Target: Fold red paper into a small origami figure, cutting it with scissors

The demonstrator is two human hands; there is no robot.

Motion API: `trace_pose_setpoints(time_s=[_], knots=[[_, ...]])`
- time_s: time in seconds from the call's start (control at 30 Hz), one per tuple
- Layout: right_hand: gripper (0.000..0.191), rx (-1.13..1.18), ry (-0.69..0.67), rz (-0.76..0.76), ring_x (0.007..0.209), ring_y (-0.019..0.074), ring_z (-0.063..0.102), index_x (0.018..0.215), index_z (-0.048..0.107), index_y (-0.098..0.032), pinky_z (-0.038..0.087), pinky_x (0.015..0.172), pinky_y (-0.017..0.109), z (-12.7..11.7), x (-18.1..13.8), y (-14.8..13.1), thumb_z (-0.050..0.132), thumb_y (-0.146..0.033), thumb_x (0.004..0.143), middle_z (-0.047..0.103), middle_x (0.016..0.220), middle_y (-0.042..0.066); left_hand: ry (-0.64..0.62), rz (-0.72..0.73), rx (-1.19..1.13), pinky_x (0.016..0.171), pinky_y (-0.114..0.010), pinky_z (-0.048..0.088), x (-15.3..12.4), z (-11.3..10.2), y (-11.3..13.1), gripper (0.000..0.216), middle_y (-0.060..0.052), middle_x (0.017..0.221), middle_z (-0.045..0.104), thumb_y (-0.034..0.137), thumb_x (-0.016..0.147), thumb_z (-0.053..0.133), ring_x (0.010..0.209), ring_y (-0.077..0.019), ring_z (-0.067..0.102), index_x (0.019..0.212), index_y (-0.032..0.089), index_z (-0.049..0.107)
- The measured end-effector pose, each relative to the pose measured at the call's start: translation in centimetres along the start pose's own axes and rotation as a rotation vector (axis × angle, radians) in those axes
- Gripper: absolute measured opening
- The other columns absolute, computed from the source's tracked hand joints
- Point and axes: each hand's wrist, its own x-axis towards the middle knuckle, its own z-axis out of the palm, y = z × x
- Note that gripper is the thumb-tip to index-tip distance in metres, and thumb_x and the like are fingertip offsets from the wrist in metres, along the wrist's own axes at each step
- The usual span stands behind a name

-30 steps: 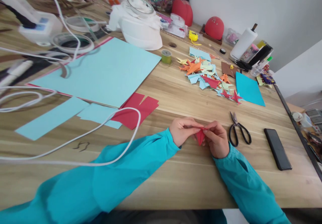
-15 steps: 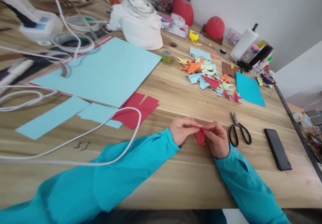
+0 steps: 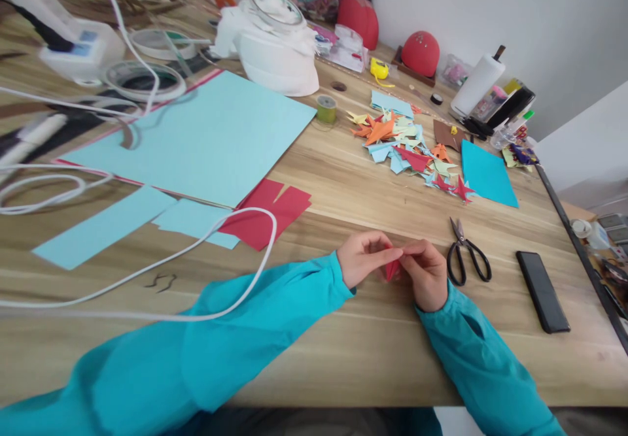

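Between my fingertips is a small folded piece of red paper [image 3: 391, 270], mostly covered by the fingers. My left hand [image 3: 366, 257] pinches it from the left, thumb stretched toward the other hand. My right hand [image 3: 424, 272] grips it from the right, with thumb and forefinger together. The two hands' fingertips meet above the wooden table. Just right of my right hand lie black-handled scissors [image 3: 461, 246], blades slightly parted. Farther back is a pile of folded paper figures [image 3: 392, 136] in orange, blue, red and pale yellow.
Cut red paper [image 3: 282, 214] and light blue strips [image 3: 103, 227] lie at the left, beside a large light blue sheet [image 3: 196, 138]. A white cable [image 3: 267, 253] loops close to my left sleeve. A phone [image 3: 542, 291] rests at the right. A thread spool [image 3: 326, 108] stands farther back.
My left hand has shifted slightly right, its thumb now reaching across to the right fingertips. Less of the red paper shows. The right hand has hardly moved.
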Motion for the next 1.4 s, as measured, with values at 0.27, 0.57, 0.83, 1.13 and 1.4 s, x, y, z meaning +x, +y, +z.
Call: trace_pose_setpoints(time_s=[0.27,0.57,0.83,1.13,1.4], knots=[[0.016,0.034,-0.034,0.132,0.044,0.0108,0.058,0.076,0.059,-0.016,0.048,0.043,0.022,-0.26,0.39,0.10,0.069,-0.029,0.074,0.065,0.055,-0.001,0.040,0.063,0.001,0.043,-0.023,0.049,-0.02,0.10,-0.12,0.036,0.000,0.048,0.062,0.033,0.053,0.079,0.041,-0.0110,0.057,0.067,0.011,0.054],[0.015,0.046,-0.049,0.141,0.049,0.0117,0.059,0.076,0.063,-0.016,0.048,0.046,0.023,-0.27,0.45,0.15,0.069,-0.030,0.074,0.066,0.057,0.000,0.106,0.116,0.036,0.041,-0.020,0.048,0.00,0.06,-0.10,0.034,0.001,0.046,0.061,0.032,0.051,0.080,0.040,-0.0097,0.056,0.062,0.012,0.055],[0.015,-0.069,-0.022,0.067,0.049,0.0112,0.057,0.073,0.062,-0.017,0.047,0.047,0.024,-0.21,0.47,0.05,0.068,-0.031,0.074,0.065,0.056,-0.001,0.064,0.105,0.054,0.044,-0.021,0.050,-0.03,-0.12,-0.18,0.033,0.000,0.050,0.063,0.037,0.057,0.076,0.045,-0.0111,0.059,0.063,0.013,0.055],[0.015,-0.038,-0.046,0.109,0.049,0.0110,0.056,0.073,0.062,-0.017,0.046,0.047,0.023,-0.30,0.48,0.05,0.069,-0.030,0.074,0.065,0.058,-0.001,0.048,0.256,0.262,0.048,-0.021,0.050,-0.34,-0.28,0.32,0.028,-0.002,0.055,0.061,0.038,0.069,0.067,0.048,-0.0103,0.058,0.061,0.012,0.061],[0.017,-0.063,-0.060,0.116,0.047,0.0103,0.053,0.068,0.061,-0.017,0.045,0.048,0.023,-0.51,0.37,0.01,0.067,-0.031,0.075,0.062,0.054,-0.001,0.017,0.270,0.279,0.048,-0.022,0.048,-0.06,-0.58,0.06,0.032,-0.003,0.054,0.060,0.042,0.067,0.066,0.049,-0.0109,0.056,0.054,0.013,0.061]])
